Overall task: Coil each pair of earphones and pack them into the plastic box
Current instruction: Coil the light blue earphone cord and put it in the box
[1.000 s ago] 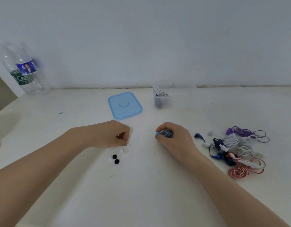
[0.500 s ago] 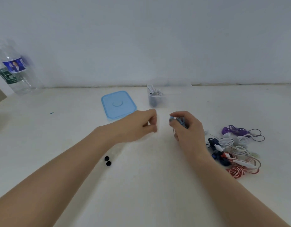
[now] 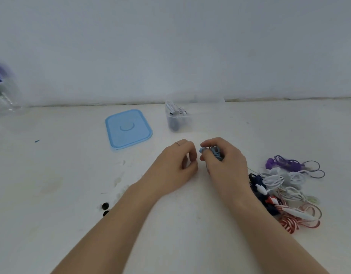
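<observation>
The right hand [image 3: 224, 161] is closed around a small bundle of blue earphones [image 3: 215, 151], held above the table [image 3: 52, 175] just in front of the plastic box [image 3: 177, 120] (lid off, some pairs already inside). The left hand [image 3: 176, 167] is curled beside it, and whether it pinches anything cannot be told. To do this step well, the person probably needs to keep the loops pinched tight so they do not spring open before the bundle goes into the box.

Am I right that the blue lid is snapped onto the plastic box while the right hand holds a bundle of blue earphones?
Not quite. In the head view the blue lid lies flat on the table, to the left of the plastic box, which stands open with earphones already inside. The rest holds: the right hand is closed around a bundle of blue earphones.
</observation>
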The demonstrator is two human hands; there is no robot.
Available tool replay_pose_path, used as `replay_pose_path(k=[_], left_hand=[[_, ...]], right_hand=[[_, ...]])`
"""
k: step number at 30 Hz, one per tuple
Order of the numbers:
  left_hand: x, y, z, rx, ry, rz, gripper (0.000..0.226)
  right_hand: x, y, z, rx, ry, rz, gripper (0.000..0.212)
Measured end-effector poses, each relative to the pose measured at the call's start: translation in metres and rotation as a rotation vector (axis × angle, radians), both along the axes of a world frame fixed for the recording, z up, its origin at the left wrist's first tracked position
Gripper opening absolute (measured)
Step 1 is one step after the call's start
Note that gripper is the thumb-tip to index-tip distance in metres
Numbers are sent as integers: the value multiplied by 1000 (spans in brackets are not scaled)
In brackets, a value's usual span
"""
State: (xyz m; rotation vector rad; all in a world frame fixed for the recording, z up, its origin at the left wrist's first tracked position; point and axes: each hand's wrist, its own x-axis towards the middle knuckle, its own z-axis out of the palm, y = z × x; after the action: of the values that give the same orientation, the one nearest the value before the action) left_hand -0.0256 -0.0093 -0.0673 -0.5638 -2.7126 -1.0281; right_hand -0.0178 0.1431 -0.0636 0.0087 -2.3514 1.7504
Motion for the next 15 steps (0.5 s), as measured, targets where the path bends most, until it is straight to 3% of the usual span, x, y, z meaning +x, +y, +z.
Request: replay_pose_path(k=[7,15], left_hand=[[2,-2,3,150,-51,71,11],[3,-2,2,177,-35,67,13]], right_hand=[[-1,2,2,-93,-44,19,15],[-2,4,6,-161,-83,83,18]])
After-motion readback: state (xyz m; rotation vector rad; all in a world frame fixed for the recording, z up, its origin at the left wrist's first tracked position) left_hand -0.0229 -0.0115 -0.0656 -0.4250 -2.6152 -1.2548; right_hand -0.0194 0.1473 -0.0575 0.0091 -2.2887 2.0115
